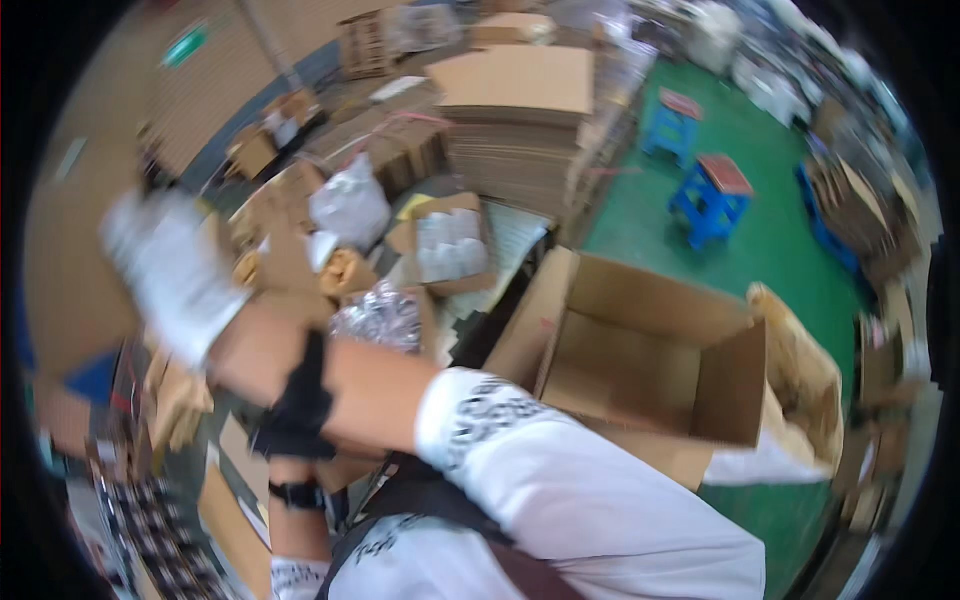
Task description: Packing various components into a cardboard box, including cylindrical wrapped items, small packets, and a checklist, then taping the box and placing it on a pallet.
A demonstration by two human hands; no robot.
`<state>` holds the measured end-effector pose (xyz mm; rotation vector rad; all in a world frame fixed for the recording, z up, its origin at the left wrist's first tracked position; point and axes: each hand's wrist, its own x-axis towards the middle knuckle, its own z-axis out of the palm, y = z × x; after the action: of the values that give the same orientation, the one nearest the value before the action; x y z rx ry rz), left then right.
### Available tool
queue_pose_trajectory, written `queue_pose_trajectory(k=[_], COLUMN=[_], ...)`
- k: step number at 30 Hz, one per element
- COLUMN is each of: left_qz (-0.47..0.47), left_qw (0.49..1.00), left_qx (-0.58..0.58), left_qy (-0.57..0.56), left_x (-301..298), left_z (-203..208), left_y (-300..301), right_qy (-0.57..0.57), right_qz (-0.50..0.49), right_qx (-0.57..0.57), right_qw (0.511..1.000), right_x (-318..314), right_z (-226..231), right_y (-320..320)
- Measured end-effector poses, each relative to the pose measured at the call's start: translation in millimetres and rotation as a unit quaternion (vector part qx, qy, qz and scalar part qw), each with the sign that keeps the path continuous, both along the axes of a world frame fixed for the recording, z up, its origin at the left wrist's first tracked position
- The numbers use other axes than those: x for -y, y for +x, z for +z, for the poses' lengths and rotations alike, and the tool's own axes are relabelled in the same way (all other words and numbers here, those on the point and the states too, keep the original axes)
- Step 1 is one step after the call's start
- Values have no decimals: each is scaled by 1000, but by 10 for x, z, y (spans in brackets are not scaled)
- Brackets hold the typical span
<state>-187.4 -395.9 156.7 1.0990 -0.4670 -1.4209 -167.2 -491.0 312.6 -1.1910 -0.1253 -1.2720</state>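
Observation:
My right arm, in a white sleeve with a black strap on the forearm, crosses over to the left. At its end my right hand (170, 270), in a white glove, is smeared by motion. It is nearest to a large brown cardboard sheet or box side (75, 240) at the far left; whether they touch I cannot tell. My left forearm rises from the lower edge with a black strap, and its hand is hidden behind the right arm. An open cardboard box (625, 360), with nothing seen inside, stands to the right of my right arm.
Beyond my arm lie a small box of white wrapped items (450, 245), a white plastic bag (350, 205) and clear plastic packaging (378, 318). Behind rises a stack of flat cardboard (515, 130). Blue stools (712, 200) stand on the green floor; a large sack (800, 390) adjoins the open box.

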Motion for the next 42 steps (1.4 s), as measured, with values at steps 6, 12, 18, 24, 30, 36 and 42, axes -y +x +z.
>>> queue_pose_trajectory(k=[6,12,18,24,30,36,42], left_qz=[-8,46,-223,-369,-270,-200,-229], left_qw=[999,991,961,921,939,907,904], left_qx=[-45,-15,36,126,207,353,348], left_qy=[25,122,161,8,-52,-111,-100], left_x=[-353,-123,234,576,868,1150,1656], left_z=[-28,193,104,82,-181,-75,41], left_y=[135,391,65,-482,-1042,-1832,-2361], right_qy=[211,110,57,-70,-209,-286,-334], right_qz=[469,173,-367,-424,-454,-446,-440], right_qx=[-58,-227,-384,-563,-606,-626,-635], right_qw=[856,952,845,706,619,573,540], right_x=[-1230,-445,340,321,537,912,1209], right_z=[-235,-513,-573,-576,-785,-954,-1116], right_y=[-658,-1384,-2881,-3369,-3752,-4356,-4832])
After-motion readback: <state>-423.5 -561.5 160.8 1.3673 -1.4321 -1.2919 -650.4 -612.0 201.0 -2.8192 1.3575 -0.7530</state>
